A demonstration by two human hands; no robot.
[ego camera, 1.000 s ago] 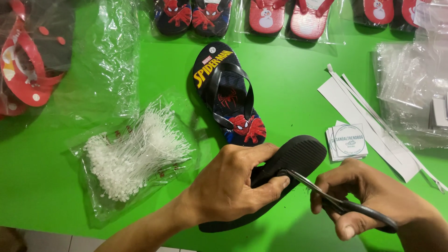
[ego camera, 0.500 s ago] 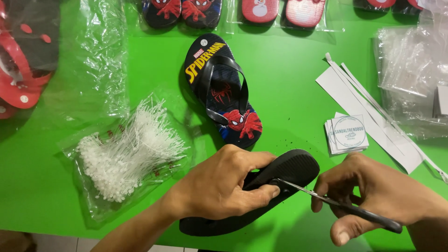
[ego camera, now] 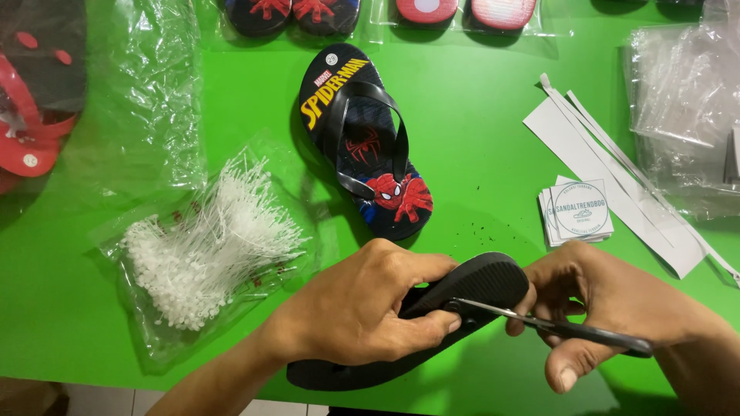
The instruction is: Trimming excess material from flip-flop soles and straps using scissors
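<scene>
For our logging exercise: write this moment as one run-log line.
left hand: grips black sandal sole-up | right hand: holds scissors, tips at sandal edge | surface: green table

Bright, even overhead light, colours saturated on the green surface (ego camera: 478, 139). Soft short shadows left of the upright flip-flop (ego camera: 362, 139) and under the hands. Specular glare on the clear plastic bags (ego camera: 678, 100) and on the scissor blade (ego camera: 493, 310). Focus sharp throughout, no motion blur, only mild wide-angle stretch at edges.
</scene>
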